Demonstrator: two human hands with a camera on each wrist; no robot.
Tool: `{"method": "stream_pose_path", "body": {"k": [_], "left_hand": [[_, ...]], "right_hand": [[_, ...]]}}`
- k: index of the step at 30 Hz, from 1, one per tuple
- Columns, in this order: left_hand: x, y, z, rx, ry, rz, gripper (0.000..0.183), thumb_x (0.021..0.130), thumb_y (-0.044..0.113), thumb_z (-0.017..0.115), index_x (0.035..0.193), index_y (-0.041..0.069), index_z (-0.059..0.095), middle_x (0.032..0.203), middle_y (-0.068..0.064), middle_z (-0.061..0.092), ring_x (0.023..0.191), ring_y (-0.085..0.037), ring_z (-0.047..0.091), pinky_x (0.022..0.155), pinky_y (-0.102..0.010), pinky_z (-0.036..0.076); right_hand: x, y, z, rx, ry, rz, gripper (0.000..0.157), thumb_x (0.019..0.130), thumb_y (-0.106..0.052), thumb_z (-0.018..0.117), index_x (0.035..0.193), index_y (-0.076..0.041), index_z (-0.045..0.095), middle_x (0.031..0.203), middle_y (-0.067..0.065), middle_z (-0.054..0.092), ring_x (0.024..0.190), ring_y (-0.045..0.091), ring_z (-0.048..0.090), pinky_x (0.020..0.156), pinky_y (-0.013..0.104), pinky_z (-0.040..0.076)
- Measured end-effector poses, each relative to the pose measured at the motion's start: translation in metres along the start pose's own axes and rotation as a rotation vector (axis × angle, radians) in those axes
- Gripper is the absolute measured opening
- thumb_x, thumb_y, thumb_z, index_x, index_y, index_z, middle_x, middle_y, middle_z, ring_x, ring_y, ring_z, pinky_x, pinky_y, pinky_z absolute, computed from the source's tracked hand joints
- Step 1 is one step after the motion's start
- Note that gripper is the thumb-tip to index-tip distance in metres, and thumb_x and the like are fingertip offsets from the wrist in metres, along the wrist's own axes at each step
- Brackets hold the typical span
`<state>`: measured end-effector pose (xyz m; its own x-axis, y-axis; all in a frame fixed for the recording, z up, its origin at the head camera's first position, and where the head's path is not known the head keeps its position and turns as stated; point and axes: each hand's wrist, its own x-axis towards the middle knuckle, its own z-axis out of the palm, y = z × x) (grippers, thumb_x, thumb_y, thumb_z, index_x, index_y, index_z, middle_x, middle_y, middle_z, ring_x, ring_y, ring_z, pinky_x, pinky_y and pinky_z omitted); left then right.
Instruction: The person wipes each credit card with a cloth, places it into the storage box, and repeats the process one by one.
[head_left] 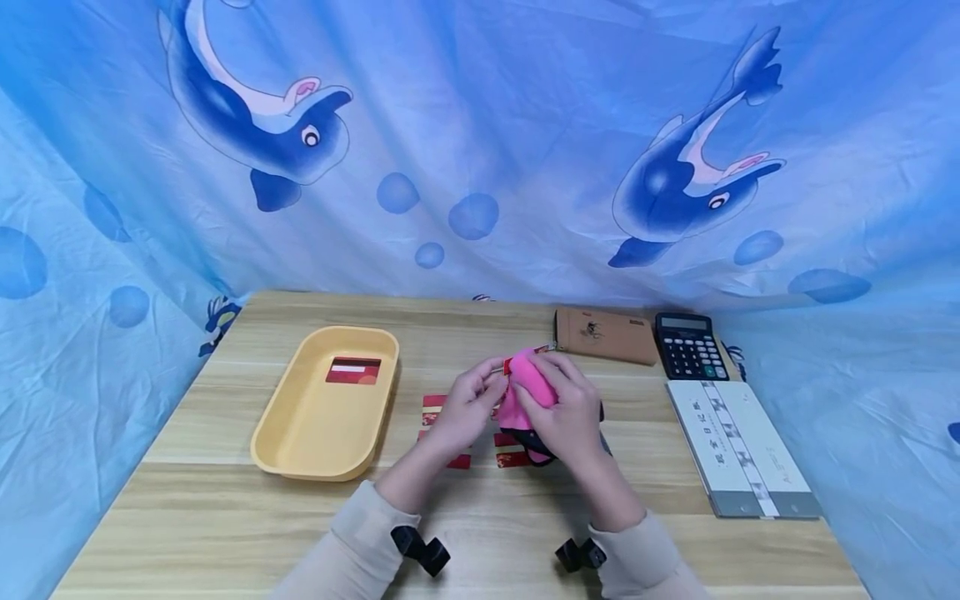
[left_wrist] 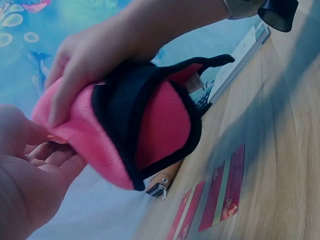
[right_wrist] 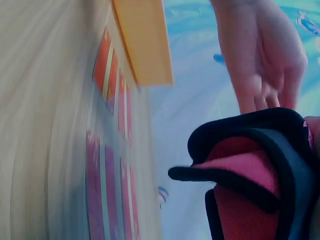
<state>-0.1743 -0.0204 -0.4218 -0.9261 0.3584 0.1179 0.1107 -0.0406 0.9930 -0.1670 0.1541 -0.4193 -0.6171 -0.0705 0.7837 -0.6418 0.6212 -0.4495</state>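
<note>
Between both hands is a pink cloth pouch [head_left: 531, 385] with black edging, its mouth gaping toward the near side. My right hand [head_left: 567, 414] grips the pouch from the right, thumb and fingers pressed into the pink cloth. At its left edge, my left hand [head_left: 467, 408] pinches the edge of a red card-like piece [left_wrist: 58, 139] against the pouch; most of that piece is hidden. In the left wrist view the pouch's pink lining [left_wrist: 162, 125] shows. Below the hands, red cards with pale stripes [right_wrist: 107, 185] lie on the table, partly covered in the head view.
On the left stands a yellow tray [head_left: 281, 425] holding a red card [head_left: 352, 371]. A brown wallet [head_left: 606, 335] and black calculator [head_left: 690, 346] lie at the back right, with a white-and-grey notebook [head_left: 742, 450] nearer. Behind the wooden table [head_left: 187, 517] hangs a blue dolphin curtain [head_left: 480, 125].
</note>
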Motion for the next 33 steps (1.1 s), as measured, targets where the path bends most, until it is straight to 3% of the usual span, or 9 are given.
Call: {"method": "stream_pose_path", "body": {"k": [3,6,7,10,17,22,28,33], "left_hand": [[0.0,0.0,0.0,-0.035,-0.043,0.028,0.042,0.111,0.023,0.038,0.15,0.009,0.048,0.119,-0.013,0.065,0.1,-0.02,0.059,0.085,-0.024,0.052],[-0.001,0.0,-0.001,-0.069,-0.067,0.038,0.045,0.111,0.023,0.035,0.152,0.007,0.044,0.145,-0.008,0.055,0.129,-0.019,0.052,0.108,-0.031,0.046],[-0.001,0.0,-0.001,-0.08,-0.071,0.037,0.045,0.111,0.023,0.035,0.152,0.006,0.044,0.147,-0.009,0.053,0.132,-0.02,0.051,0.109,-0.032,0.045],[-0.001,0.001,-0.002,-0.08,-0.041,0.03,0.042,0.111,0.019,0.04,0.15,0.005,0.047,0.142,-0.013,0.058,0.128,-0.024,0.057,0.104,-0.034,0.05],[0.001,0.001,-0.002,-0.036,0.145,-0.014,0.034,0.108,0.013,0.048,0.138,-0.001,0.056,0.116,-0.014,0.07,0.102,-0.021,0.069,0.088,-0.031,0.059],[0.001,0.005,-0.001,-0.097,0.177,-0.007,0.03,0.108,0.01,0.047,0.134,0.001,0.06,0.115,-0.014,0.07,0.099,-0.023,0.07,0.086,-0.031,0.06],[0.001,0.007,0.003,-0.111,0.09,0.042,0.038,0.11,0.012,0.042,0.145,0.002,0.052,0.137,-0.013,0.061,0.121,-0.023,0.062,0.099,-0.03,0.053],[-0.002,0.005,0.002,-0.15,0.006,0.053,0.047,0.112,0.021,0.033,0.155,0.004,0.038,0.155,-0.011,0.046,0.139,-0.025,0.046,0.113,-0.035,0.041]], "right_hand": [[0.002,-0.008,0.005,0.067,-0.017,-0.01,0.036,0.077,-0.009,0.085,0.111,0.0,0.076,0.107,0.013,0.072,0.088,0.029,0.071,0.064,0.041,0.062],[0.002,-0.012,0.007,0.113,-0.031,-0.006,0.035,0.077,-0.008,0.084,0.111,-0.001,0.076,0.107,0.012,0.073,0.088,0.027,0.07,0.063,0.04,0.062],[0.002,-0.012,0.007,0.113,-0.033,-0.004,0.034,0.078,-0.008,0.084,0.11,-0.001,0.076,0.106,0.012,0.073,0.087,0.027,0.07,0.063,0.04,0.062],[0.003,-0.012,0.005,0.079,-0.03,0.002,0.032,0.079,-0.011,0.084,0.11,-0.002,0.076,0.105,0.01,0.073,0.087,0.026,0.07,0.064,0.04,0.062],[0.003,0.0,-0.003,-0.044,0.055,-0.007,0.035,0.077,-0.006,0.085,0.11,-0.001,0.076,0.102,0.014,0.073,0.083,0.028,0.071,0.061,0.044,0.061],[0.004,0.003,-0.003,-0.104,0.107,0.019,0.035,0.076,-0.007,0.087,0.109,-0.002,0.077,0.101,0.014,0.072,0.081,0.03,0.071,0.06,0.046,0.06],[0.006,-0.01,0.008,-0.131,0.07,-0.015,0.033,0.079,-0.011,0.084,0.11,-0.004,0.076,0.105,0.012,0.072,0.085,0.028,0.071,0.066,0.044,0.061],[0.004,-0.018,0.014,-0.027,0.033,-0.044,0.034,0.079,-0.009,0.082,0.112,-0.004,0.076,0.108,0.012,0.073,0.09,0.027,0.071,0.068,0.043,0.062]]}}
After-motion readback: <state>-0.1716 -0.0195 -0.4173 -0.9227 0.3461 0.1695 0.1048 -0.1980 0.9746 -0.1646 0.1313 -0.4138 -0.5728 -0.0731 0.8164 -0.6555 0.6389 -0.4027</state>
